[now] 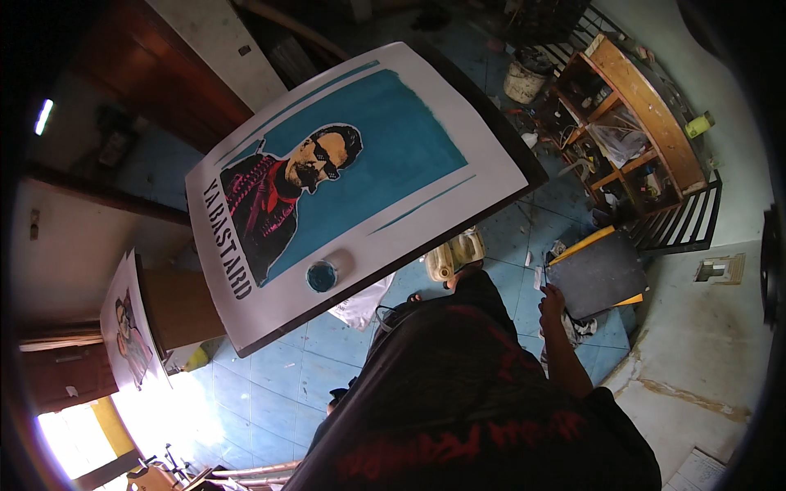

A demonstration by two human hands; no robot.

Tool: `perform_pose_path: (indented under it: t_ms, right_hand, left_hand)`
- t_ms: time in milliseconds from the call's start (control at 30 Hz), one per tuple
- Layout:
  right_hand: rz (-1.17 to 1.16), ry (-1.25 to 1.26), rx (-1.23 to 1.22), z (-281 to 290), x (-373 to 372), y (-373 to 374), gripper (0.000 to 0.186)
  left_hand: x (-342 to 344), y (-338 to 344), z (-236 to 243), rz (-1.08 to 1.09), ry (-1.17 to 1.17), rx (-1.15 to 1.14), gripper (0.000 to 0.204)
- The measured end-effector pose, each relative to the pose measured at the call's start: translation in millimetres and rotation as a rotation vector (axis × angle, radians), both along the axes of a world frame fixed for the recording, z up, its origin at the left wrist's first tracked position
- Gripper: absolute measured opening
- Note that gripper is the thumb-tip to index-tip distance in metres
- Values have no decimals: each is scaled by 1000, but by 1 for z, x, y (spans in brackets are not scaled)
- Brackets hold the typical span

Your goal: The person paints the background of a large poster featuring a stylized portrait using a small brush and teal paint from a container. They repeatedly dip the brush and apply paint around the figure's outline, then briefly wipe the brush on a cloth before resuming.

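Note:
My right hand is low at my right side, away from the painting, with its fingers closed around a thin stick, apparently a paintbrush. My left hand is out of sight. In front of me a large white sheet with a painting lies on a dark board. It shows a person in dark glasses and a pink-and-black jacket on a teal ground, with black lettering along one edge. A small round cup of teal paint stands on the white margin nearest me.
A wooden shelf unit full of clutter stands at the far right, near a stained bucket. A dark panel is beside my right hand. A yellowish jerrycan sits on the blue tiled floor. Another painting is at left.

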State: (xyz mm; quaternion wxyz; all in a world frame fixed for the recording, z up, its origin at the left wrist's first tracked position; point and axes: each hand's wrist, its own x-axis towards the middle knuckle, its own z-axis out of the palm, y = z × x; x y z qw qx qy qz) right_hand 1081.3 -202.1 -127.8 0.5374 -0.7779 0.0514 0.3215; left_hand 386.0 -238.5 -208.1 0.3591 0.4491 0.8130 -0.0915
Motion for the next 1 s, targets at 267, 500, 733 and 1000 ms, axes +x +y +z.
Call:
perform_pose_path:
  t_ms: [267, 500, 733, 1000]
  right_hand:
    - [-36, 27, -85, -37, 14, -60, 28]
    - [-72, 88, -135, -41, 30, -88, 23]
    - [-9, 156, -129, -52, 104, -70, 20]
    - [301, 145, -200, -48, 231, 23, 36]
  left_hand:
    - [19, 35, 2, -57, -25, 22, 56]
    - [57, 74, -7, -189, -45, 77, 56]
    - [164, 93, 6, -138, -85, 111, 52]
    - [309, 65, 75, -335, 47, 142, 26]
